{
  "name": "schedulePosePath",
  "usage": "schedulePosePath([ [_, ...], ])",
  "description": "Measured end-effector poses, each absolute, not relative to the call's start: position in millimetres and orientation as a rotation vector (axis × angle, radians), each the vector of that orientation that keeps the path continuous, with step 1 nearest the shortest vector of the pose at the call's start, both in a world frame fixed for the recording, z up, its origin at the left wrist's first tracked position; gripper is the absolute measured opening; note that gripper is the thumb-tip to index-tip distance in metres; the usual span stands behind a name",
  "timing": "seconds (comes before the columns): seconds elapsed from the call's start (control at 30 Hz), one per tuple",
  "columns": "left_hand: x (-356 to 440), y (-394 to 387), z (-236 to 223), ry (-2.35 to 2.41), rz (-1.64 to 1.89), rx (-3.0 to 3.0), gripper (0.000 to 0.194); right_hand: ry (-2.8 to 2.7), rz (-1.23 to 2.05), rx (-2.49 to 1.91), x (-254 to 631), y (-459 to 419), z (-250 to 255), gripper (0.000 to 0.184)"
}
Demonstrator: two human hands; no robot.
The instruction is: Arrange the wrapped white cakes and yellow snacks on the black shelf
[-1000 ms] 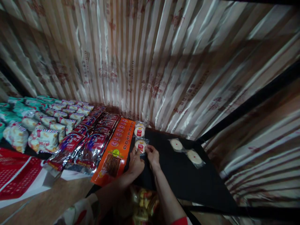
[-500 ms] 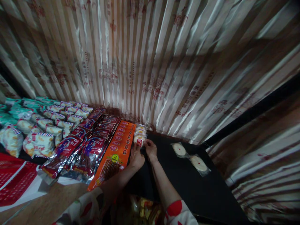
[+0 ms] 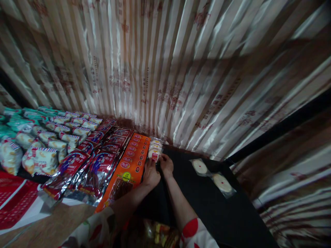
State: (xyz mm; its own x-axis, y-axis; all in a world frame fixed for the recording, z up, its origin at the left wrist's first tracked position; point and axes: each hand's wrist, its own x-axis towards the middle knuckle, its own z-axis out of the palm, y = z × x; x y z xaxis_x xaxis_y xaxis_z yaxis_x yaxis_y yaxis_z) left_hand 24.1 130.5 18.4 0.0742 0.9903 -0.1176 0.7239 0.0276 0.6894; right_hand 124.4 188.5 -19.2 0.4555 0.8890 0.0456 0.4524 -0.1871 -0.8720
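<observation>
Both my hands are at the near end of a short row of clear snack packets (image 3: 156, 144) holding pale round pieces. The nearest packet (image 3: 154, 156) has a red label. My left hand (image 3: 151, 175) has its fingertips closed at the packet's lower left edge. At the lower right edge, my right hand (image 3: 167, 166) pinches the same packet between thumb and fingers. The fingertips partly hide its near edge. Just left of this row lie orange snack packs (image 3: 134, 151), overlapping in a line.
Dark red shiny packs (image 3: 103, 165) and white puffed bags (image 3: 42, 160) fill the table's left side. On the black tabletop (image 3: 199, 203), two clear packets with flat white discs (image 3: 221, 182) lie to the right. A red basket (image 3: 18, 196) is at lower left. A striped curtain (image 3: 160, 69) hangs behind.
The view has shifted slightly. My hands stay at the labelled packet, with almost no change in their grip.
</observation>
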Motion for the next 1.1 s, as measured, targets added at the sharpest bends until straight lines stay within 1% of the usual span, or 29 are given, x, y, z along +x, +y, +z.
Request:
schedulePosePath([
  [0.17,23,129,18,1.69,0.577,1.774,0.063,-1.183,0.555,-1.86,123,187,-19,0.028],
  [0.33,24,127,18,1.693,0.561,1.784,0.064,-1.183,0.559,-1.888,123,185,-20,0.036],
  [0.6,25,128,16,1.676,0.57,1.796,0.068,-1.212,0.549,-1.884,121,186,-20,0.03],
  [0.9,25,115,30,1.684,0.628,1.813,0.06,-1.135,0.481,-1.839,113,162,-8,0.044],
  [0.97,25,109,32,1.672,0.63,1.814,0.055,-1.14,0.471,-1.827,111,153,-8,0.045],
  [1.1,27,95,36,1.634,0.621,1.794,0.05,-1.15,0.455,-1.786,113,134,-10,0.039],
])
